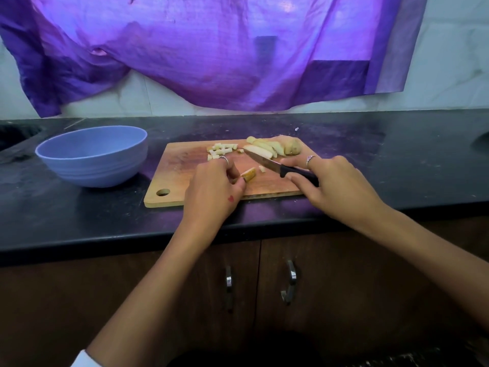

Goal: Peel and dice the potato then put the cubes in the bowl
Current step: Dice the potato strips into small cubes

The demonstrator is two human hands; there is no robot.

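A wooden cutting board lies on the black counter. My left hand pinches a short potato strip near the board's middle. My right hand grips the black handle of a knife, whose blade points up-left above the board. One small cut piece lies between strip and blade. A heap of potato cubes sits at the board's far side, with several long potato wedges and a skin-on potato end to their right. An empty blue bowl stands left of the board.
A purple cloth hangs on the tiled wall behind the counter. A sink recess shows at the far left. Below the counter edge are brown cabinet doors with metal handles.
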